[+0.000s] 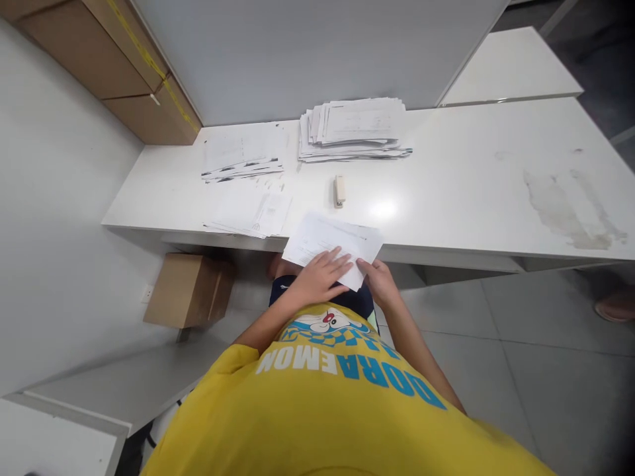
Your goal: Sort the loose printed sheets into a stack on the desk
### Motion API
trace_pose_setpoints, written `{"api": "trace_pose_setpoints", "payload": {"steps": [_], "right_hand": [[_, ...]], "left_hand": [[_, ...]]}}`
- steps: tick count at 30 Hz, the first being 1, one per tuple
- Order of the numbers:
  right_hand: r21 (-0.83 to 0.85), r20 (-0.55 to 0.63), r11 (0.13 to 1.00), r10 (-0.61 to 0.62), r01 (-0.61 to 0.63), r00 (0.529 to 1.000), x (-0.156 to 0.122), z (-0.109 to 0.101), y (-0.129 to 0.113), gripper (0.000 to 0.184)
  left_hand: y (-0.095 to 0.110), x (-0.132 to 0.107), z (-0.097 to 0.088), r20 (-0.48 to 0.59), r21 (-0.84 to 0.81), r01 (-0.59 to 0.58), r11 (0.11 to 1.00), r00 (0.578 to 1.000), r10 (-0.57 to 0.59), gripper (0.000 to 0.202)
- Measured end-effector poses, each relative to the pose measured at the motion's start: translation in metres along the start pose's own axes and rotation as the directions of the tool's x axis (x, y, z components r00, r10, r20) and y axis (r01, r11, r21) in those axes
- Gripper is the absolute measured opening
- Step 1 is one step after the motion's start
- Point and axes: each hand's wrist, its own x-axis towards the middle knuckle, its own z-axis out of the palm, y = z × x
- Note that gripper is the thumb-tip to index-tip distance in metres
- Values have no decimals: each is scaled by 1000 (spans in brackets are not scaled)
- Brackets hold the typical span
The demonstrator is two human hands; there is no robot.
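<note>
"Where are our papers [325,231]?"
"Across the front edge of the surface [456,198]: our left hand [322,276] lies on them, fingers spread; our right hand [381,281] pinches their right side."

– Is it bright?
– Yes, the desk [461,182] is bright, with a shiny white spot where light hits it.
– Where is it dark?
– Under the desk and in the top right corner.
– Is it all sharp?
– No, words on the papers [342,239] look fuzzy, and the sides look stretched.
</note>
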Motion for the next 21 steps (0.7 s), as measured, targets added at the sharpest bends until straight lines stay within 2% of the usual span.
{"api": "trace_pose_setpoints", "payload": {"steps": [1,2,4,5,6,8,10,13,14,16,18,21], "right_hand": [[-69,-29,997,-21,19,999,0,-4,-2,52],[-154,-47,987,-59,51,997,0,-9,-5,49],[-308,-55,940,-175,150,983,-1,-18,-14,43],[-361,-53,911,-236,202,970,-1,-21,-20,41],[-400,-54,884,-288,244,956,-2,-23,-26,40],[-454,-55,835,-373,310,926,0,-23,-41,37],[-470,-15,788,-458,398,889,6,-18,-56,35],[-375,89,746,-562,550,822,20,-6,-70,32],[-335,107,754,-565,565,818,24,-2,-72,33],[-288,116,793,-528,538,841,29,4,-71,32],[-262,100,814,-512,519,853,29,8,-68,29],[-246,48,796,-560,553,827,22,8,-65,26]], "left_hand": [[-9,-5,-2,-80,-9,90,996,993,-90,54],[-19,-9,-4,-171,-22,214,977,962,-215,54],[-38,-13,-8,-316,-86,443,892,837,-446,65],[-47,-11,-12,-345,-130,501,856,786,-512,74],[-55,-8,-17,-351,-174,519,837,761,-545,82],[-67,3,-28,-338,-245,481,842,771,-539,87],[-76,18,-37,-358,-295,428,854,779,-514,79],[-90,35,-41,-378,-381,388,839,763,-524,76],[-94,39,-40,-365,-420,382,823,759,-539,78],[-102,41,-34,-316,-492,365,790,771,-553,77],[-107,37,-28,-285,-542,335,771,789,-544,68],[-107,27,-26,-306,-580,290,761,788,-534,49]]}}
